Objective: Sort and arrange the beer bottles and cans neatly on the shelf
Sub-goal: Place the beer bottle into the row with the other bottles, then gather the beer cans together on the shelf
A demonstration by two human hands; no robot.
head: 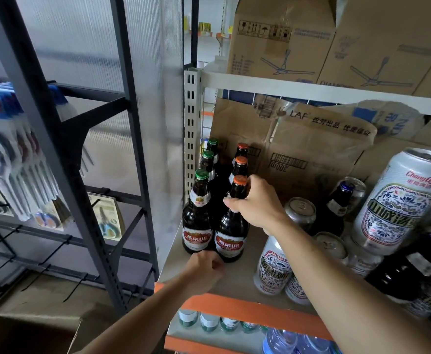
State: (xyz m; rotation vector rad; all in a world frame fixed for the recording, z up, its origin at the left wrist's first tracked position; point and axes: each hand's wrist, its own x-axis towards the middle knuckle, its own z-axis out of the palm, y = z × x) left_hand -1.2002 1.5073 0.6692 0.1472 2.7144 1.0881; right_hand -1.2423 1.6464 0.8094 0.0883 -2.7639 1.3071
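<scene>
At the shelf (235,309) front edge, the left hand (205,267) sits with fingers curled by the foot of the front orange-capped bottle (231,236); whether it touches the glass is unclear. The right hand (255,205) grips that bottle's neck. The green-capped bottle (198,223) stands just beside it, so a sideways nudge could knock the tall, smooth glass together or topple it. To the right, slick round cans (273,267) lie jumbled and may roll. Creased cardboard boxes (311,149) stand behind.
</scene>
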